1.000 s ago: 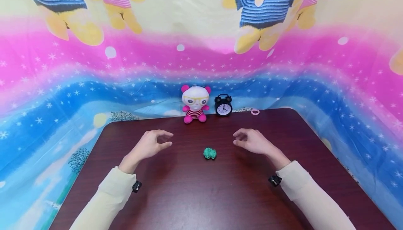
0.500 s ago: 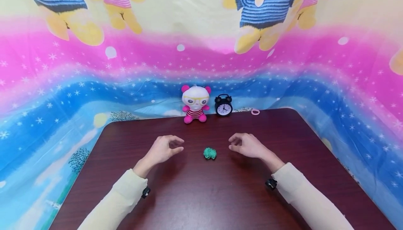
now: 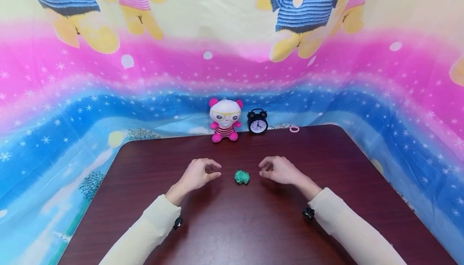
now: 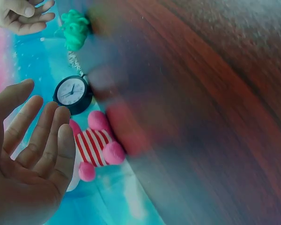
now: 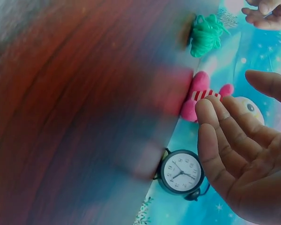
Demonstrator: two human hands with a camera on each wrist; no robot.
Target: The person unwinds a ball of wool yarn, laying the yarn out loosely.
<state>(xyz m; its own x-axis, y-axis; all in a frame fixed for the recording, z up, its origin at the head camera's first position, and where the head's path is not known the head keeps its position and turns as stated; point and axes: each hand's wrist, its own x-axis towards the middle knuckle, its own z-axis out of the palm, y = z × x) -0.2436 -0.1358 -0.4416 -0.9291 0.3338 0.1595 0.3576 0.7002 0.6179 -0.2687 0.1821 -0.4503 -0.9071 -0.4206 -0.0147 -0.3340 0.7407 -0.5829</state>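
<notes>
A small bundle of green cord (image 3: 241, 177) lies on the dark wooden table (image 3: 232, 224), between the two hands. To its left is the left hand (image 3: 198, 173), fingers loosely bent and thumb apart, holding nothing. On the other side the right hand (image 3: 280, 170) mirrors it, palm facing inward, also with nothing in its grasp. Both wrist views show relaxed, spread fingers: the left hand (image 4: 35, 154) and the right hand (image 5: 248, 150). The green bundle (image 4: 75, 29) looks like looped, tied strands in the left wrist view. Neither hand touches it.
At the table's back edge sits a pink and white panda plush (image 3: 225, 121) in yellow glasses. Beside it stands a black twin-bell alarm clock (image 3: 257, 121). A pink ring (image 3: 294, 129) is further right. A printed bear curtain (image 3: 232, 55) surrounds the table's back and sides.
Both hands have come inward and slightly nearer the person, closing in on the green cord bundle from either side. The bundle, plush and clock stay where they were.
</notes>
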